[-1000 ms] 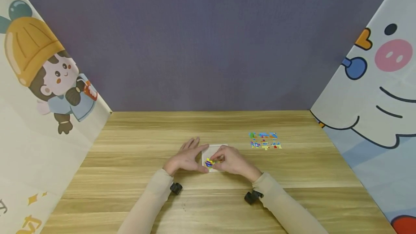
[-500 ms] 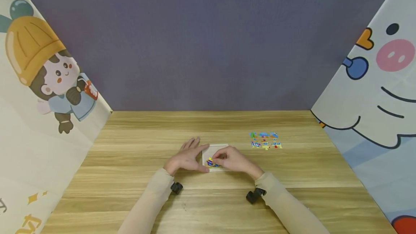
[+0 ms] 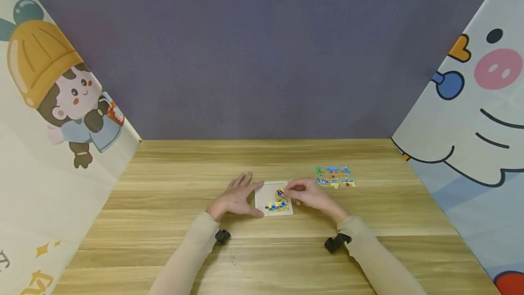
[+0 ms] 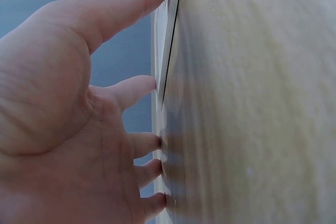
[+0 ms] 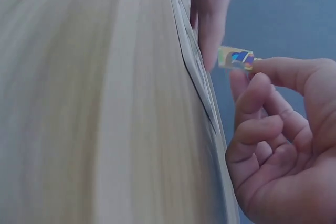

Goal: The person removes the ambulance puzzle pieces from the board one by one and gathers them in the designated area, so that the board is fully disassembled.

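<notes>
A pale, shallow puzzle tray (image 3: 265,193) lies flat on the table. My left hand (image 3: 235,200) steadies it with thumb and index finger spread along its left side; the other fingertips touch the wood in the left wrist view. Between thumb and fingertips, my right hand (image 3: 313,193) pinches a puzzle piece (image 5: 239,58) in yellow, blue and purple, raised over the tray's right part. Along the tray's bottom edge lie joined puzzle pieces (image 3: 277,205) showing blue round shapes on yellow. The far fingers of my right hand are curled in.
Several loose puzzle pieces (image 3: 333,176) lie in rows on the wooden table (image 3: 176,185), behind and right of the tray. A dark panel (image 3: 262,58) closes off the back. Printed walls stand at left and right.
My right hand has moved right and lifted from the tray's lower left with the puzzle piece, uncovering the pieces along the bottom edge. My left hand has stayed put.
</notes>
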A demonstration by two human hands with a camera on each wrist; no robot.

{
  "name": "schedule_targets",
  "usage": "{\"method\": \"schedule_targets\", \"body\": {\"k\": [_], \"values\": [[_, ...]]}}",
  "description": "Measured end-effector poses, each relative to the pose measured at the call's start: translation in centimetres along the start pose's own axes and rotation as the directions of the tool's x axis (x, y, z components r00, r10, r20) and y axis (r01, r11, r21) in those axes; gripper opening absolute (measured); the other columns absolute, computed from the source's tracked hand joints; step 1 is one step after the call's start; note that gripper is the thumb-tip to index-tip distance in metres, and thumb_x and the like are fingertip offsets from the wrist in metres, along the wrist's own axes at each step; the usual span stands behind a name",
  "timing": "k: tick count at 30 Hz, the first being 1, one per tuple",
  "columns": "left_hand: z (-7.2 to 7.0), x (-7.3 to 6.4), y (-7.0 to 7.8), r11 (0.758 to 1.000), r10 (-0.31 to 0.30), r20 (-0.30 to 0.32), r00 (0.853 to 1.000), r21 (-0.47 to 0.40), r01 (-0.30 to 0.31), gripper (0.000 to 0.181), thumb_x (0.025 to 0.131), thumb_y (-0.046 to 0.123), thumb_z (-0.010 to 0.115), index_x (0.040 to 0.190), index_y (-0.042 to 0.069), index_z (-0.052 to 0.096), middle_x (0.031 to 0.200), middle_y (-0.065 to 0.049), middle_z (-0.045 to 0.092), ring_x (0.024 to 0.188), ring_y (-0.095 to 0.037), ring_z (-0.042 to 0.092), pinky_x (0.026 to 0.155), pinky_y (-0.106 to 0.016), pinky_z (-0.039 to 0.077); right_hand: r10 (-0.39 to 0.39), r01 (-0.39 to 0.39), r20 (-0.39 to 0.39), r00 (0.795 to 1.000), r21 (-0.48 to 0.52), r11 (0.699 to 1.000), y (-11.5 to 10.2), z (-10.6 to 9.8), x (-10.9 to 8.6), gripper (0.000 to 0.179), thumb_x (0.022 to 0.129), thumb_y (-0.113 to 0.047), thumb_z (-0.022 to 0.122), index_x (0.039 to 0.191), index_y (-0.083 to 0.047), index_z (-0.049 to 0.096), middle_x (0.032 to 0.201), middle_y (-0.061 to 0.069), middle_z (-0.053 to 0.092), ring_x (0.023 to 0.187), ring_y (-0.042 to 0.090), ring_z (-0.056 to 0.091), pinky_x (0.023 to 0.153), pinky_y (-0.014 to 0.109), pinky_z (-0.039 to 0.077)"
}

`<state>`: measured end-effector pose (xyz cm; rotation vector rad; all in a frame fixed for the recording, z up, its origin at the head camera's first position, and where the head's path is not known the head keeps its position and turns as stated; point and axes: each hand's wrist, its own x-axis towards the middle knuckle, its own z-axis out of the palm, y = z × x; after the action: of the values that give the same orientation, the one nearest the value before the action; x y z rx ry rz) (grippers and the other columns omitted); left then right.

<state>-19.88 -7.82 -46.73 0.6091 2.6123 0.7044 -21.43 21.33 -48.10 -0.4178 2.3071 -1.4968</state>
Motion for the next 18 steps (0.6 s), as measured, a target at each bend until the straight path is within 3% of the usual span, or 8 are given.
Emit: {"method": "schedule_targets", "body": {"k": [6,18], "values": [[0.0,0.0,0.0,1.0,-0.001,0.0,1.0,-0.013,0.001,0.103,0.083,0.054,0.085,0.168,0.022,0.036,0.18,-0.021,0.003,0.167,-0.042,-0.001,0.135,-0.061,0.001,0.048,-0.045,-0.055,0.997,0.059,0.997,1.2,-2.7,-1.1,0.031,0.101,-0.025,0.075,0.121,-0.001,0.076,0.098,0.007,0.082,0.057,0.007,0.05,0.048,0.019,0.036],[0.0,-0.1,0.0,1.0,0.005,-0.001,1.0,-0.025,-0.005,0.102,0.084,0.053,0.085,0.168,0.021,0.036,0.18,-0.02,0.002,0.167,-0.042,-0.002,0.135,-0.062,0.0,0.106,-0.1,-0.187,0.977,0.039,0.994,3.7,-7.7,-3.9,0.037,0.1,-0.021,0.075,0.122,0.008,0.072,0.086,-0.006,0.078,0.051,0.003,0.044,0.046,0.017,0.033]]}}
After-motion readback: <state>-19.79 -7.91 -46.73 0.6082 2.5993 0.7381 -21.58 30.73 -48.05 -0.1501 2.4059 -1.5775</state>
